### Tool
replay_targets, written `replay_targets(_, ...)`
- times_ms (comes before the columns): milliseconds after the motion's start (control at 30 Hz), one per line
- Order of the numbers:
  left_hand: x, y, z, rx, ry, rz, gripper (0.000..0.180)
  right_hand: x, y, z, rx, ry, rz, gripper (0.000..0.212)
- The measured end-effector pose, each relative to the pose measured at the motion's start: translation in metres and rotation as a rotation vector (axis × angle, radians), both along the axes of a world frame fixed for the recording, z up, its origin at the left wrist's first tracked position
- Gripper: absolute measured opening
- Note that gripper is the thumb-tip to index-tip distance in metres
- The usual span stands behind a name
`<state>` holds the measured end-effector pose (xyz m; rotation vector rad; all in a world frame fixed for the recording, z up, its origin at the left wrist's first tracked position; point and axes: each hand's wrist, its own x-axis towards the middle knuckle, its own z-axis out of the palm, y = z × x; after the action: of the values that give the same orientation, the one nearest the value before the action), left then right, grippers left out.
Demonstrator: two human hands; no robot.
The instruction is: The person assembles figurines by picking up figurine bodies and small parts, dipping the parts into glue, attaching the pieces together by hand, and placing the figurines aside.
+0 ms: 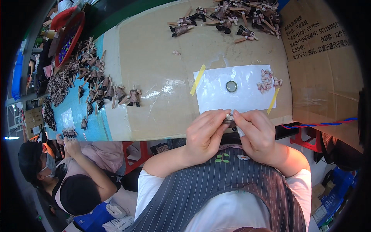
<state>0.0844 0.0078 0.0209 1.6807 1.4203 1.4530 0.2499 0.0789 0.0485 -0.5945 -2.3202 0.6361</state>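
Note:
Close to the table's front edge, my left hand (206,131) and my right hand (256,129) meet around a small brown doll figure (229,121). The fingertips of both pinch it, hiding much of it. Just beyond them lies a white paper sheet (210,96), fixed with yellow tape strips (198,80). On the sheet is a round metal bottle cap (231,86), its rim upward. Several tiny pale pink parts (265,80) sit in a cluster by the sheet's right edge.
Brown doll figures (224,13), some with wooden sticks, are heaped at the far edge. More figures (110,92) spread over the left side. A cardboard box (326,83) borders the right. At the lower left, a co-worker's hands (69,145) are near a row of figures.

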Motion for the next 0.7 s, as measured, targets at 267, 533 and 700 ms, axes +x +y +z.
replay_targets(267,0.011,-0.009,-0.003,0.033,0.056,0.010,0.033,0.010,-0.007,-0.005,-0.038,0.033,0.025,0.050)
replay_targets(533,0.014,-0.009,-0.001,0.093,0.109,0.034,0.037,0.013,-0.009,-0.009,0.000,0.085,0.042,0.056)
replay_targets(700,0.014,-0.008,0.000,0.139,0.129,0.046,0.033,0.011,-0.010,-0.013,0.020,0.107,0.036,0.056)
